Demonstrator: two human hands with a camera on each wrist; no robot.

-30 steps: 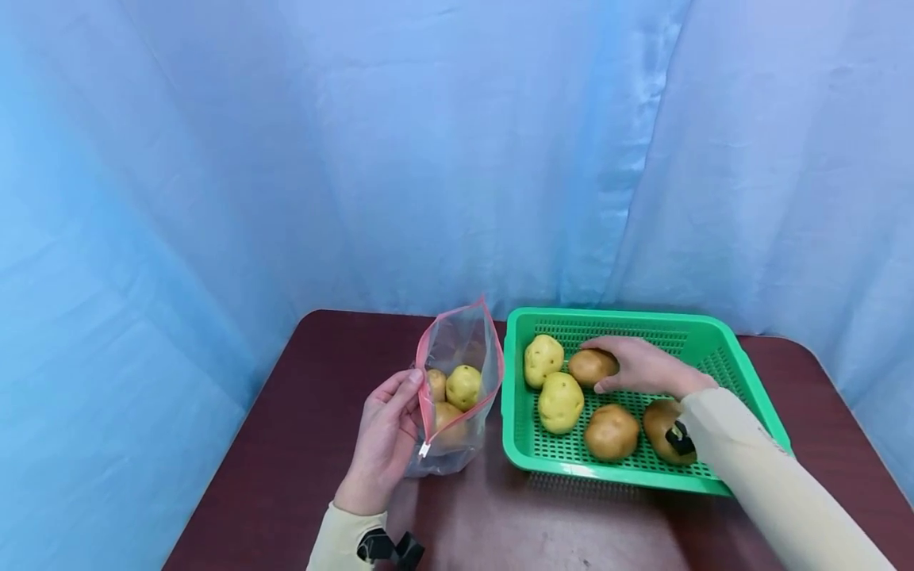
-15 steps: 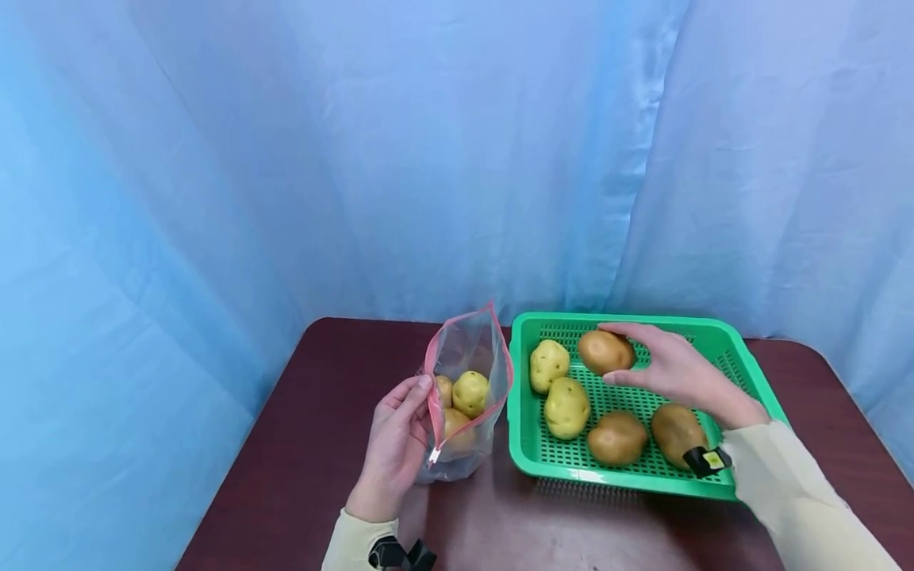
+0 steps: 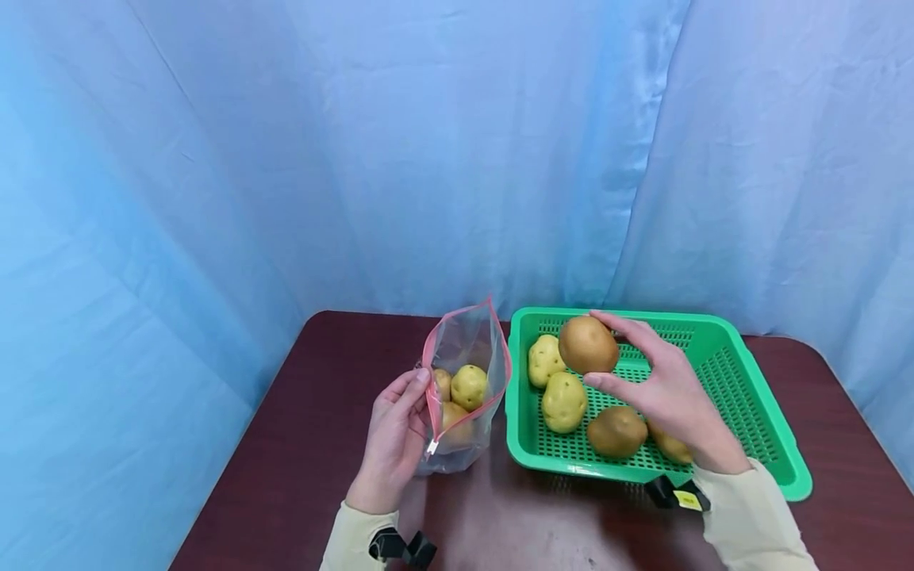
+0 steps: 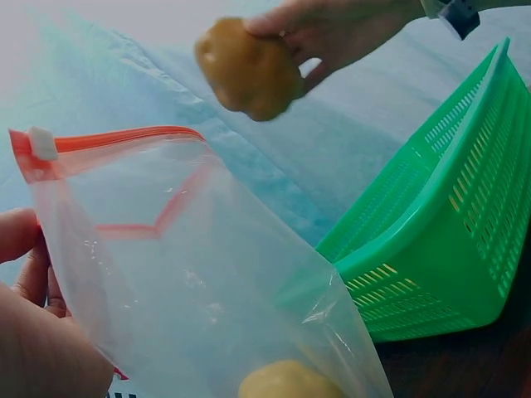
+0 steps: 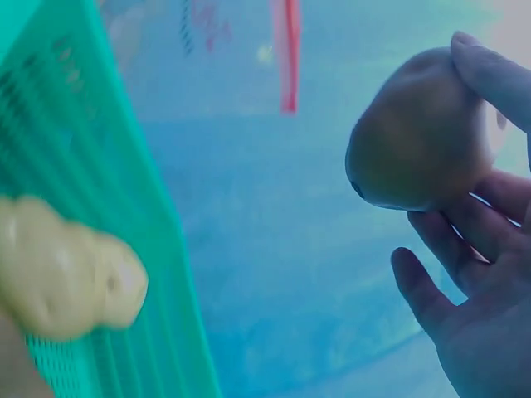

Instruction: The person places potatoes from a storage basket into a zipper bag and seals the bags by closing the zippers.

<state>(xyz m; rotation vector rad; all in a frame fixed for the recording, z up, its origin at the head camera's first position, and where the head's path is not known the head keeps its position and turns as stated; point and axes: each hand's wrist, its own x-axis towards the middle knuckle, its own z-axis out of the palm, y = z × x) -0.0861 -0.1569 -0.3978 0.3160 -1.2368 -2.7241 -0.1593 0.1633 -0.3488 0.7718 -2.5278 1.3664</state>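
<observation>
My right hand grips a brown potato between thumb and fingers, held up above the left part of the green basket. In the left wrist view this potato is raised higher than the mouth of a clear zip bag. My left hand pinches the bag's pink-edged rim, and the mouth gapes wide. Inside the bag lie a yellow potato and brownish ones partly hidden by the film. A white slider sits at the near end of the zip.
Two yellow potatoes, one nearer and one farther, lie at the basket's left. A brown potato lies toward its front, with another partly behind my right hand. The dark red table backs onto a blue curtain.
My right hand has lifted the brown potato from the basket floor and brought it up and slightly left. My left hand still holds the bag's rim, almost unmoved.
</observation>
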